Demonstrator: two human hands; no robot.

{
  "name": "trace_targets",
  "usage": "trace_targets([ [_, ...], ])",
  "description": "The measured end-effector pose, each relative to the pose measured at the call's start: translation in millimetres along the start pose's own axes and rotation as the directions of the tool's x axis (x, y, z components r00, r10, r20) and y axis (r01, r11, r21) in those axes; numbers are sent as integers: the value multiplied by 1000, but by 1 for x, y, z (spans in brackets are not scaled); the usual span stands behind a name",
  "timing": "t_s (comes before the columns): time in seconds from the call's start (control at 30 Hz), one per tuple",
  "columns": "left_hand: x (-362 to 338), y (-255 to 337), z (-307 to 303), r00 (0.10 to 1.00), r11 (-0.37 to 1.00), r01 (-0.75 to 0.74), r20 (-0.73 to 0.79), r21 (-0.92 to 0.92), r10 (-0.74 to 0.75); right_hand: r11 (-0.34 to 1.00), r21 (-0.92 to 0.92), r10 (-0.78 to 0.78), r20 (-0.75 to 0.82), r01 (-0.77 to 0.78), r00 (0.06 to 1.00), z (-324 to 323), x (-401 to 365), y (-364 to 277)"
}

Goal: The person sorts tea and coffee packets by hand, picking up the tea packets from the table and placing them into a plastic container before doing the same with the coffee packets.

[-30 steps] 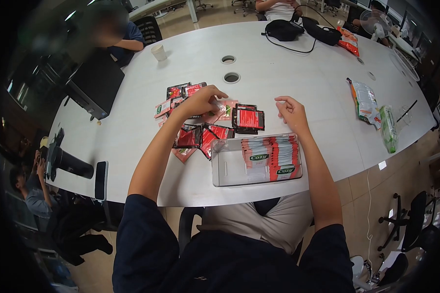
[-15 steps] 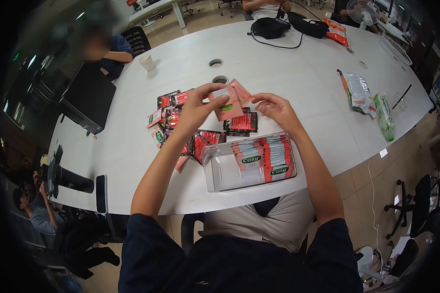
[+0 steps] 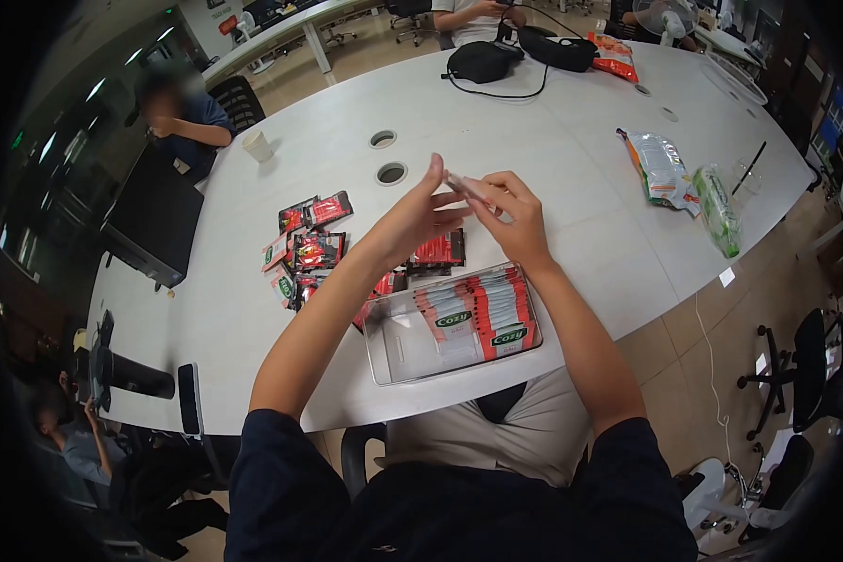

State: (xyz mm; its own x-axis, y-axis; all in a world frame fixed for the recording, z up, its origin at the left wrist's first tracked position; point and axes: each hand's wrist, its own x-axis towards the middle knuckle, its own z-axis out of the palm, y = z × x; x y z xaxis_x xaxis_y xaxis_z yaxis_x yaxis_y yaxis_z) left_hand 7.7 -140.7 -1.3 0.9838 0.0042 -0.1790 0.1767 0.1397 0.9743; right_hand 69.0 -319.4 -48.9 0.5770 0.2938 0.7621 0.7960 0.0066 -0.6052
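My right hand (image 3: pixel 513 214) pinches a small stack of pink sachets (image 3: pixel 473 191), seen nearly edge-on above the table. Close by on the left, my left hand (image 3: pixel 421 217) is open, thumb raised and fingers stretched towards the stack; whether they touch it is hard to tell. Below both hands stands a clear plastic box (image 3: pixel 384 351). Upright rows of red and white "Cozy" sachets (image 3: pixel 501 314) fill its right part, while bare floor shows in its left part. Behind the box lie red and black sachets (image 3: pixel 437 249), partly covered by my left hand.
More loose sachets (image 3: pixel 317 251) are scattered left of my left forearm. A black computer case (image 3: pixel 155 220), a paper cup (image 3: pixel 257 145) and a phone (image 3: pixel 189 398) are on the left. Snack bags (image 3: pixel 660 169), a green pack (image 3: pixel 718 211) and black pouches (image 3: pixel 485 62) lie farther off. Other people sit nearby.
My left hand has let go of the pink sachets and opened. The stack has turned from face-on to edge-on and is now in my right hand. The camera view has shifted slightly.
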Motion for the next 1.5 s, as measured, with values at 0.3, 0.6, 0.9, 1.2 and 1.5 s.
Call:
trace_targets([
  [0.3, -14, -1, -2, 989, 990, -136, 60, -35, 138, 994, 7, -104, 290, 107, 951, -15, 7, 3],
  [0.6, -32, 21, 6, 955, 914, -297, 107, 275, 278, 810, 451, 291, 247, -376, 924, -9, 4, 5],
  [0.9, -94, 11, -32, 872, 865, -392, -173, 314, 458, 662, 590, 444, 186, -461, 876, -22, 9, 7],
  [1.2, -129, -16, -64, 786, 865, -491, -377, 101, 490, 639, 614, 415, 232, -463, 880, -26, 9, -4],
  [1.5, -131, -24, -58, 795, 845, -533, -319, 37, 516, 977, 190, -20, 524, -95, 851, -43, 25, -127],
])
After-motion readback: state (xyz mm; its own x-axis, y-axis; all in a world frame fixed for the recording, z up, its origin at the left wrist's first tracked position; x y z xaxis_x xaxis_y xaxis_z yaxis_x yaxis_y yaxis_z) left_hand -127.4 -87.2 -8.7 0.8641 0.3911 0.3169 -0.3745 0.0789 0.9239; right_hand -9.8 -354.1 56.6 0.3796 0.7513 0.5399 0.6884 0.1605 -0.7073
